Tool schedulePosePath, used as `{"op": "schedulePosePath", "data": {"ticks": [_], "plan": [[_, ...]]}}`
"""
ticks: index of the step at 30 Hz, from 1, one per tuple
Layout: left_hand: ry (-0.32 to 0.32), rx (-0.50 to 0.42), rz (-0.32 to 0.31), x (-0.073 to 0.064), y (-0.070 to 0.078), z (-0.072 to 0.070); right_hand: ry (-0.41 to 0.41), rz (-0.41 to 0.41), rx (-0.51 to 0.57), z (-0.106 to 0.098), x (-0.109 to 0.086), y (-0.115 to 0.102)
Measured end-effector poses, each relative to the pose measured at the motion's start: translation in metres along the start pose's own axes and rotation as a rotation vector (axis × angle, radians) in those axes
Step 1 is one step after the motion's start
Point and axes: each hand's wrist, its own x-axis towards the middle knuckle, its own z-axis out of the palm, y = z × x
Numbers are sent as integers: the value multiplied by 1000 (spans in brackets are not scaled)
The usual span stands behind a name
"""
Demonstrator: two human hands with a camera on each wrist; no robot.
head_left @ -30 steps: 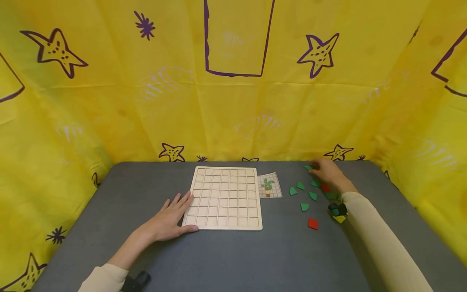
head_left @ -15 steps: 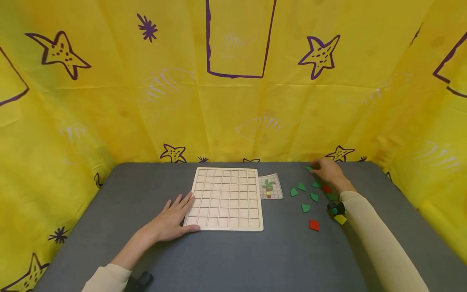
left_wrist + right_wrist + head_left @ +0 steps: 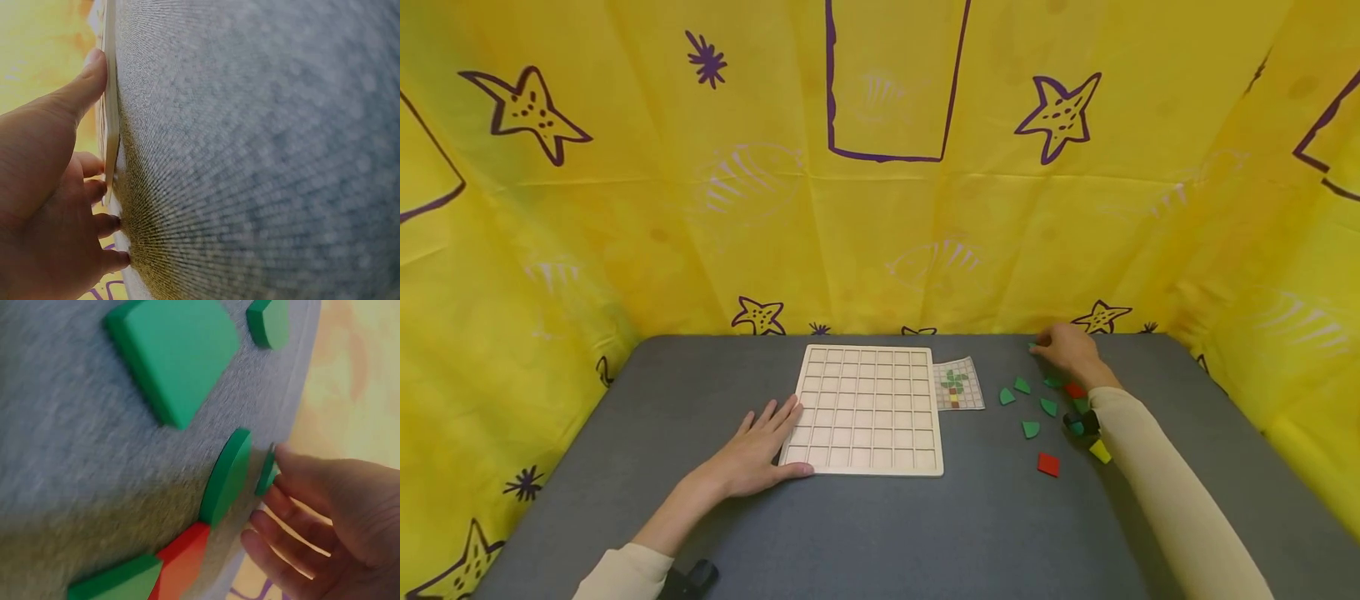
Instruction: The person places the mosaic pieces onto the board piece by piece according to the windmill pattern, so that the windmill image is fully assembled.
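Observation:
My left hand (image 3: 752, 454) rests with straight, spread fingers at the left edge of a pale wooden grid board (image 3: 865, 408). In the left wrist view its thumb (image 3: 90, 78) touches the board's rim, and some fingertips reach the table. At the far right of the table, my right hand (image 3: 1070, 348) pinches a green quarter-circle tile (image 3: 267, 472) between thumb and index finger. Its other fingers are loosely curved. Near this hand lie a red tile (image 3: 184, 559) and more green tiles, one with a rounded edge (image 3: 226, 478). My right forearm partly hides this group.
A pattern card (image 3: 973, 392) showing a small coloured design lies against the board's right side. Several green tiles (image 3: 1031, 429), a red square (image 3: 1048, 465) and a yellow tile (image 3: 1101, 452) lie farther right. A yellow curtain (image 3: 880, 208) hangs behind the table.
My right hand closes on the far green tile and shifts slightly left, its forearm swinging left too. My left hand stays at the board. The head view has shifted slightly.

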Motion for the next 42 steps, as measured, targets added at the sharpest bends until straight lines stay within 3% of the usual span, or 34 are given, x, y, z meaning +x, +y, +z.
{"op": "schedulePosePath", "data": {"ticks": [19, 33, 42], "plan": [[0, -5, 7, 1, 1, 0, 43, -76, 192, -2, 0, -6], [-5, -3, -11, 1, 7, -4, 22, -107, 211, -7, -7, -7], [12, -9, -8, 1, 5, -1, 33, -193, 159, -11, -8, -11]]}}
